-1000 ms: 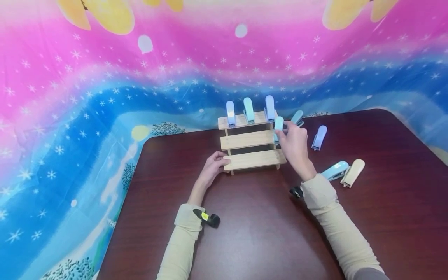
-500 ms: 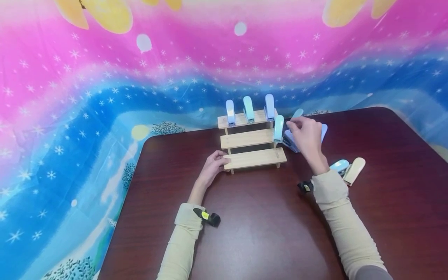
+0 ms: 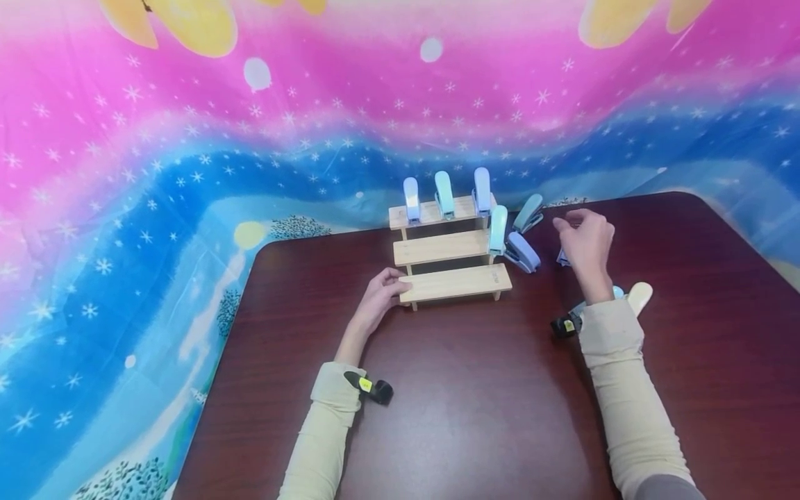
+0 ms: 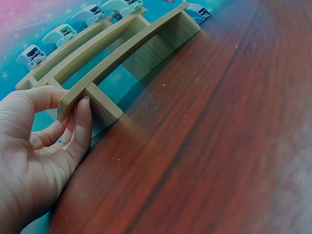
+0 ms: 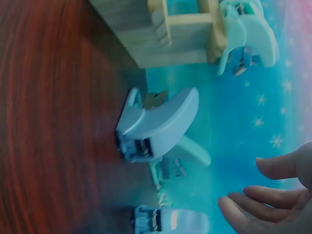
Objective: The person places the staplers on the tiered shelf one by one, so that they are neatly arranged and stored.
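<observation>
My left hand (image 3: 379,297) grips the left end of the bottom shelf of a three-tier wooden rack (image 3: 455,283); in the left wrist view its thumb and fingers close around that end. My right hand (image 3: 587,244) hangs over a purple stapler (image 5: 180,222), partly hidden beneath it in the head view. The right wrist view shows thumb and fingers apart with nothing between them. A mint stapler (image 3: 498,229) stands on the middle shelf's right end. Along the top shelf stand a lilac stapler (image 3: 411,200), a mint stapler (image 3: 444,195) and a purple stapler (image 3: 481,192).
Right of the rack, a purple stapler (image 3: 522,253) and a green stapler (image 3: 530,212) lie on the dark wooden table (image 3: 450,403). A cream stapler (image 3: 639,297) and a mostly hidden blue stapler (image 3: 618,292) lie by my right forearm. A patterned cloth (image 3: 350,97) hangs behind.
My right hand has let go of the mint stapler on the middle shelf and moved right, past the purple stapler beside the rack, to over another purple one. My left hand stays put.
</observation>
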Action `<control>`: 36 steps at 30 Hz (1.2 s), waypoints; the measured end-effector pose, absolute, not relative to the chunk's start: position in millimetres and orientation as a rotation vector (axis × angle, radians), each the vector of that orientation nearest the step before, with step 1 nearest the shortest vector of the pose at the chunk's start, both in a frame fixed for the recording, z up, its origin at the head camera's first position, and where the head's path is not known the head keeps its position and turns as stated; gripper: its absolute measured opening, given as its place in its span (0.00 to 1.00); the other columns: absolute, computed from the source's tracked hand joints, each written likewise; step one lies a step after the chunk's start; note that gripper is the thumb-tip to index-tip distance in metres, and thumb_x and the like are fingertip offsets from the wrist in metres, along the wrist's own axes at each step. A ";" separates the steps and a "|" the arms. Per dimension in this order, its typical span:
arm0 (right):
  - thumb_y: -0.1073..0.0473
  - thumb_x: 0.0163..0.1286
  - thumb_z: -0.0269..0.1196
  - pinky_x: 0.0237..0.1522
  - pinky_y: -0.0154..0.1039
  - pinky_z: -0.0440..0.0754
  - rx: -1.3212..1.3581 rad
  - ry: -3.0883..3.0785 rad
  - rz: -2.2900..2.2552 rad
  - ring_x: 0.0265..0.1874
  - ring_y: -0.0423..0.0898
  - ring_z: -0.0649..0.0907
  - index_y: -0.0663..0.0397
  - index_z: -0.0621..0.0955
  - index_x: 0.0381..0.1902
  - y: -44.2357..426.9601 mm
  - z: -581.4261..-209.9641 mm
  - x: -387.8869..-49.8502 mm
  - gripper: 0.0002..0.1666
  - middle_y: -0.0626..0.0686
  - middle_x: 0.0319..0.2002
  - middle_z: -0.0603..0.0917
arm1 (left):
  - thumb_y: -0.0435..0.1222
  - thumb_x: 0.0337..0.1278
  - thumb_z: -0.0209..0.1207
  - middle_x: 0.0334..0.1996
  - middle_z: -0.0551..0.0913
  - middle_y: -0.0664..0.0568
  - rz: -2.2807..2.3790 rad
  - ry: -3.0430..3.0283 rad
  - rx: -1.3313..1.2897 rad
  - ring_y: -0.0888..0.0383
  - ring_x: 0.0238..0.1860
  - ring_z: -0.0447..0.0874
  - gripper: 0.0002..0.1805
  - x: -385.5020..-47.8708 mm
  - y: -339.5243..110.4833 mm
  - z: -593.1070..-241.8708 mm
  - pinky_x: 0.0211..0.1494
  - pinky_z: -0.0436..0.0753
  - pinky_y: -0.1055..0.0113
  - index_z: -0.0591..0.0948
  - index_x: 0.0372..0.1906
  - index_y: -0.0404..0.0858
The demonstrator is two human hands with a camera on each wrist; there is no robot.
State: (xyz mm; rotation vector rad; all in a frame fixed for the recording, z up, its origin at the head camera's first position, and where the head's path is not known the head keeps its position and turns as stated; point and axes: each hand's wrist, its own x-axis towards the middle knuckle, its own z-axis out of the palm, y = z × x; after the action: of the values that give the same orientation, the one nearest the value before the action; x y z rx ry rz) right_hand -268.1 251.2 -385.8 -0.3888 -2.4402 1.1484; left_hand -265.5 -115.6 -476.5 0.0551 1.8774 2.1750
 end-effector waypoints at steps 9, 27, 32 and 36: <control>0.57 0.78 0.60 0.69 0.63 0.68 -0.481 -2.498 1.250 0.70 0.69 0.66 0.74 0.66 0.73 261.2 -398.0 -275.9 0.35 0.75 0.68 0.71 | 0.28 0.62 0.62 0.36 0.82 0.48 2.173 1.886 0.069 0.57 0.36 0.83 0.13 -265.9 -117.1 -478.1 0.39 0.83 0.68 0.75 0.50 0.31; 0.64 0.74 0.57 0.66 0.67 0.69 -0.545 -2.714 1.185 0.67 0.76 0.67 0.78 0.53 0.76 271.1 -406.8 -284.1 0.41 0.82 0.66 0.66 | 0.28 0.63 0.62 0.36 0.82 0.48 2.166 1.897 0.072 0.57 0.37 0.82 0.12 -265.7 -116.7 -475.8 0.40 0.83 0.67 0.75 0.49 0.31; 0.63 0.74 0.60 0.61 0.68 0.75 -0.569 -2.789 1.135 0.61 0.77 0.72 0.81 0.56 0.72 272.9 -408.0 -283.0 0.40 0.83 0.61 0.69 | 0.28 0.63 0.62 0.36 0.82 0.48 2.167 1.891 0.065 0.57 0.37 0.83 0.12 -266.0 -116.6 -476.9 0.39 0.84 0.67 0.75 0.49 0.31; 0.62 0.71 0.65 0.57 0.68 0.78 -0.525 -2.844 1.032 0.54 0.78 0.76 0.86 0.64 0.64 275.6 -412.0 -281.2 0.36 0.83 0.54 0.73 | 0.28 0.63 0.62 0.36 0.82 0.48 2.164 1.890 0.060 0.57 0.37 0.82 0.12 -264.9 -115.3 -477.8 0.39 0.83 0.67 0.75 0.49 0.32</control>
State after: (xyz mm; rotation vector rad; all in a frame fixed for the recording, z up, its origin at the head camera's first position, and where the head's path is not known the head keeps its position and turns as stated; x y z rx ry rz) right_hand -281.2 275.6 -412.0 -0.5246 -2.8442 1.0319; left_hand -264.9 -115.3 -477.8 0.0598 1.8901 2.1635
